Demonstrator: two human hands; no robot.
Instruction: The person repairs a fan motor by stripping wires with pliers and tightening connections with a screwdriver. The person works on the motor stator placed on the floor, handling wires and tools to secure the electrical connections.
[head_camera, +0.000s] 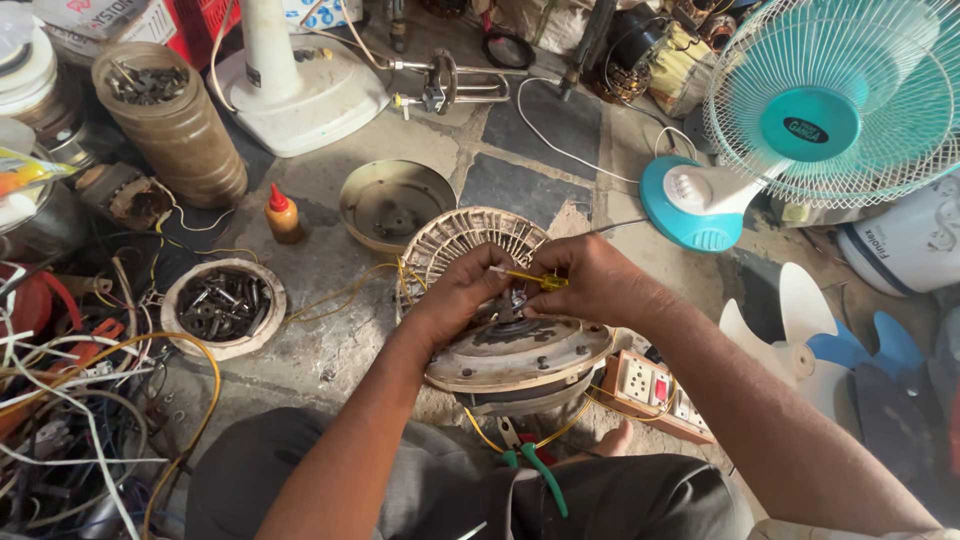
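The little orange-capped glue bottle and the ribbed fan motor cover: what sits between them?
In the head view, a round metal dish lies on the floor between the bottle and the cover.

the fan motor (515, 350) is dirty cream. just above it lies a yellow wire (530, 279); below it, green-handled pliers (535, 470). up right stands a teal table fan (800, 120) with a white grille.

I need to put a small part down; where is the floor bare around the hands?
Bare floor lies between the round metal cover, the white fan base and the teal table fan. A smaller patch sits between the bowl of bolts and the motor. The wire tangle on the left is crowded.
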